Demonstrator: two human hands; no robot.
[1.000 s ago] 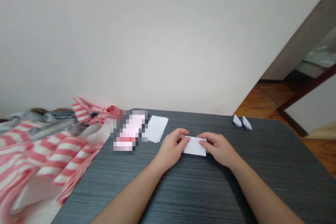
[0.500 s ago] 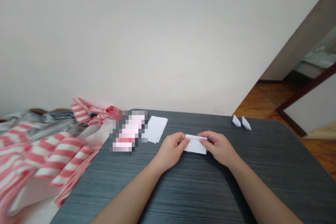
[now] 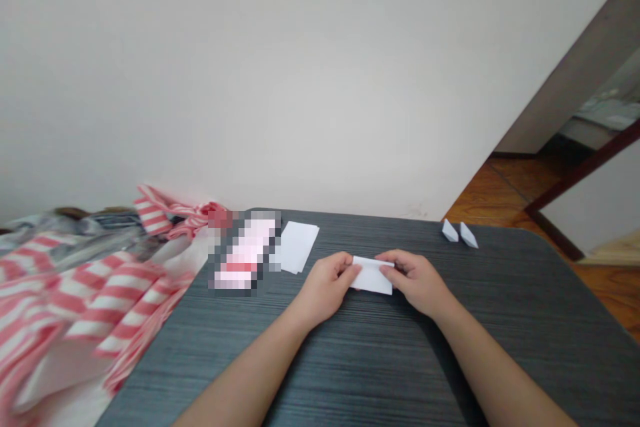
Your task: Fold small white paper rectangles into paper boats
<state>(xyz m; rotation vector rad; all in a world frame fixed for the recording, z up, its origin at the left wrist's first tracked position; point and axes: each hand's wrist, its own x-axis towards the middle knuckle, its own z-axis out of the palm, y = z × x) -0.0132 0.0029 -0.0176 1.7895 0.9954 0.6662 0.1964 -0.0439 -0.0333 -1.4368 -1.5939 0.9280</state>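
A small white sheet of paper (image 3: 371, 277), folded along its far edge, is held just above the dark table. My left hand (image 3: 327, 285) pinches its left end, with the thumb on top and the fingers partly hidden behind. At the right end my right hand (image 3: 416, 281) grips the paper the same way, thumb over its face. Left of my hands lies a short stack of white paper sheets (image 3: 300, 247). Two folded white paper pieces, a left one (image 3: 450, 231) and a right one (image 3: 469, 235), sit near the table's far right edge.
The dark wood-grain table (image 3: 350, 367) meets a pale wall (image 3: 320, 80) at the back. A blurred-out pinkish rectangular item (image 3: 247, 250) lies left of the sheets. Red-and-white striped cloth (image 3: 107, 293) is heaped beyond the left edge. Wooden floor (image 3: 473, 197) shows at the right.
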